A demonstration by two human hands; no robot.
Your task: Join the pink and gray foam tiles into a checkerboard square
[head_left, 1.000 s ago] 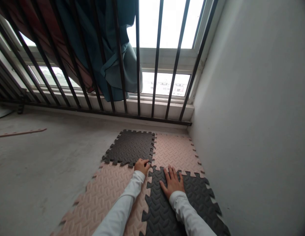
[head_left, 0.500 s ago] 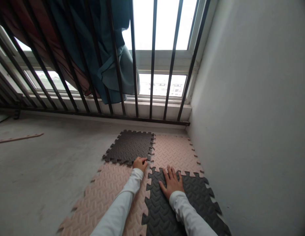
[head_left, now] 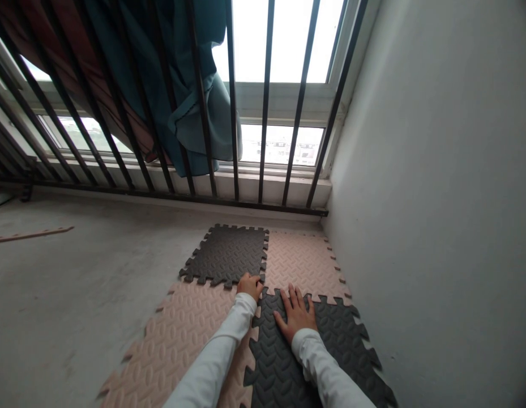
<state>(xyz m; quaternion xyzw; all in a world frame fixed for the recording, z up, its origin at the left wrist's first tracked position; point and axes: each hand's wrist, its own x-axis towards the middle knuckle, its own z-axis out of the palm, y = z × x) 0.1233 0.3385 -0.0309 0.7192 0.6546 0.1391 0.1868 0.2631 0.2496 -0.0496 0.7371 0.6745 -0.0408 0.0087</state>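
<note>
Four interlocking foam mat tiles lie on the floor, two black and two pink. My left hand (head_left: 251, 287), fingers curled, is at the near right corner of the far black foam tile (head_left: 231, 252). What its fingertips do under the knuckles is partly hidden. That tile's right edge meets the far pink tile (head_left: 303, 260), and its near edge lies along the near pink tile (head_left: 184, 334). My right hand (head_left: 297, 318) lies flat with fingers spread on the near black tile (head_left: 283, 362), its fingertips near the seam with the far pink tile.
A white wall (head_left: 436, 198) rises along the right side. Across the back runs a dark metal railing (head_left: 263, 206) before windows, with a blue cloth (head_left: 195, 124) hanging behind its bars. A thin pink strip (head_left: 33, 234) lies on the grey floor (head_left: 76, 294) at left.
My left hand has shifted slightly right with the far black tile's corner, and that tile now sits closer against the far pink tile. My right hand has stayed in place.
</note>
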